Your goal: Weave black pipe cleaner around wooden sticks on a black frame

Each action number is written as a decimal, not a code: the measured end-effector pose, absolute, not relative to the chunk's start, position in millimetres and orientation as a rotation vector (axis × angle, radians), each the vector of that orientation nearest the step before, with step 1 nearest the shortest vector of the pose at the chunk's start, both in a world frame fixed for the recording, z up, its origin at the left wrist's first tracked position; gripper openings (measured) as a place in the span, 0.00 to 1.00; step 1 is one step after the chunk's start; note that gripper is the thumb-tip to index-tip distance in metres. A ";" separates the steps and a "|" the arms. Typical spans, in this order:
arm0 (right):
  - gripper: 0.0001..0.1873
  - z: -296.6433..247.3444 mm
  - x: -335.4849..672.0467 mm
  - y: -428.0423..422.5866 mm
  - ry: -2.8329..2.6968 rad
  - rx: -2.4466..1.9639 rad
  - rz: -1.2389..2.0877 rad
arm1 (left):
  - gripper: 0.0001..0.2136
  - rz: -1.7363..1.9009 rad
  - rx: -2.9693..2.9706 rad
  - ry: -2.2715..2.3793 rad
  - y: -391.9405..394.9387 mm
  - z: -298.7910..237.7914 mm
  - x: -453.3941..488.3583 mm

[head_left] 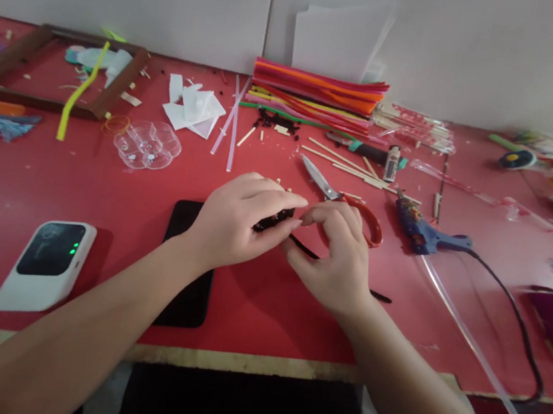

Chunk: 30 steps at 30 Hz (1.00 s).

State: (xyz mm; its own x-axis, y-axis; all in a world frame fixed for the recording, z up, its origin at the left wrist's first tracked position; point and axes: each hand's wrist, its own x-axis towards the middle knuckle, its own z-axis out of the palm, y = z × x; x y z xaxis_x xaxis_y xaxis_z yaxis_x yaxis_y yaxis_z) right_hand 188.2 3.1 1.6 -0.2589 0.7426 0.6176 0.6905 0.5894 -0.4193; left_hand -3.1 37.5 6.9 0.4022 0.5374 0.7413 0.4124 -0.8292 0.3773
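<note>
Head view: work is held above a red tabletop [262, 319], near its front edge. A small dark piece [275, 221] is held in the left hand [237, 219], fingers and thumb half closed about it; its form is largely hidden. The right hand [331, 254] is bent, thumb and forefinger curved with a gap between, tips brought close to the left fingertips. A black strip [304, 247] is seen in that gap, its far end showing beyond the wrist; whether it is gripped cannot be told. The red handles of the scissors [326, 187] are partly covered by the right hand. A blue glue gun [421, 235] is seen farther right. A black phone [186, 307] is partly covered by the left forearm; a white device [45, 266] is placed left of it.
</note>
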 end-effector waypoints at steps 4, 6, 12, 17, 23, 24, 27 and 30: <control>0.05 2.5 189.9 -2.2 -2.068 -1.200 0.047 | 0.06 1.201 2.540 0.893 39.6 12.6 -5.7; 0.03 2.6 189.9 -4.0 -2.070 -1.223 0.066 | 0.05 1.089 2.555 0.957 39.2 16.6 -6.8; 0.04 2.2 186.4 -5.8 -2.008 -1.241 0.056 | 0.08 0.954 2.723 1.081 38.4 23.5 -5.6; 0.03 0.8 183.5 -6.1 -1.971 -1.189 0.025 | 0.09 1.039 2.845 1.063 41.2 22.4 -7.7; 0.06 -1.4 180.6 -6.8 -1.999 -1.148 -0.062 | 0.09 0.996 2.795 1.066 39.7 22.4 -9.5; 0.07 -2.0 180.4 -6.9 -2.004 -1.143 -0.088 | 0.09 0.990 2.790 1.068 39.3 22.5 -9.4; 0.08 -2.9 180.2 -7.6 -2.031 -1.150 -0.150 | 0.10 1.012 2.784 1.058 39.1 22.5 -9.1; 0.11 -2.3 180.3 -8.9 -2.081 -1.184 -0.192 | 0.09 1.029 2.752 1.034 39.6 22.8 -8.7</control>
